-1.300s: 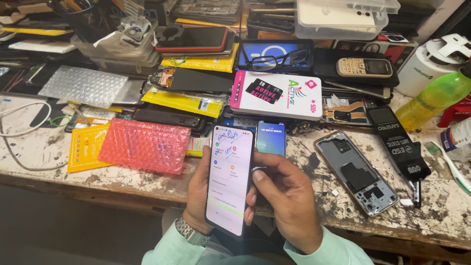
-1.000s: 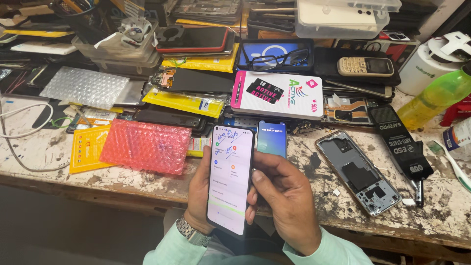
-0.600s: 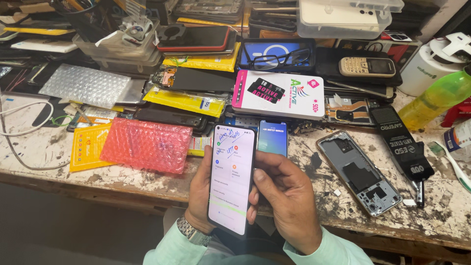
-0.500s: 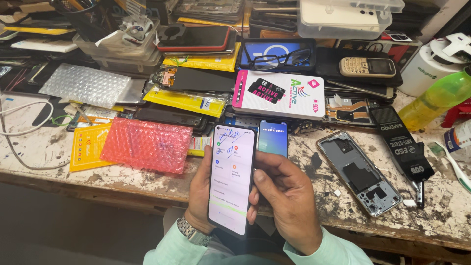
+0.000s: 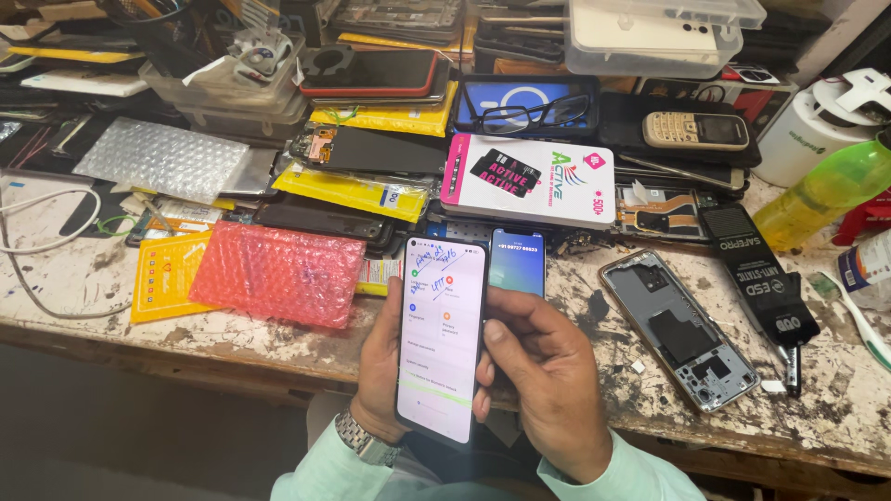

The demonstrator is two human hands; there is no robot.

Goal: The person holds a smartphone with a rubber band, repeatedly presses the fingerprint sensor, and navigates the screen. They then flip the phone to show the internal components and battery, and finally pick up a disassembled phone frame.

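Your left hand (image 5: 382, 371) wraps around the back of a slim black smartphone with a lit white screen (image 5: 440, 336), fingers closed on its left edge, holding it upright above the near edge of the stained, paint-flecked workbench (image 5: 594, 371). Your right hand (image 5: 548, 380) grips the phone's right edge, thumb pressed beside the screen. A red bubble-wrap pouch (image 5: 277, 272) lies just left; an opened grey phone frame (image 5: 679, 327) lies right.

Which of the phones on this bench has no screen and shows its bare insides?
The grey phone frame lying flat on the bench, right of the right hand. The phone in both hands is lit, and so is the blue-screened phone behind it.
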